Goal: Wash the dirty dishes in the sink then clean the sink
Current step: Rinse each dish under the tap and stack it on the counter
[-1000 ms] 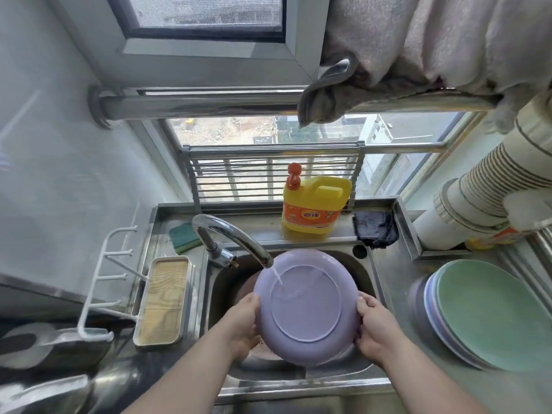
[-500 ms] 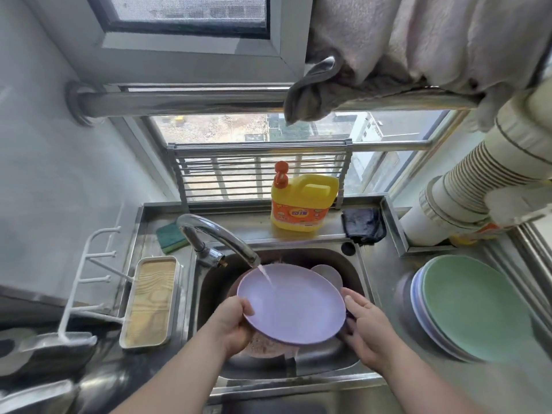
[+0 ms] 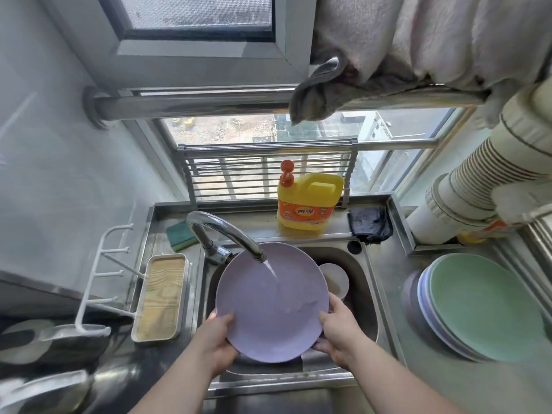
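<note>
While tap (image 3: 230, 234) runs — both hands grip purple plate (image 3: 268, 303) — over sink (image 3: 363, 294)

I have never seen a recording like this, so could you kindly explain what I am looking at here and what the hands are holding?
There is no machine: a camera worn on a person's head looks down at their own hands. The left hand and right hand grip a purple plate by its near rim, under water running from the tap, above the steel sink. A small bowl lies in the sink. Behind stand a yellow soap bottle and a green sponge. Stacked plates sit on the counter to the right.
</note>
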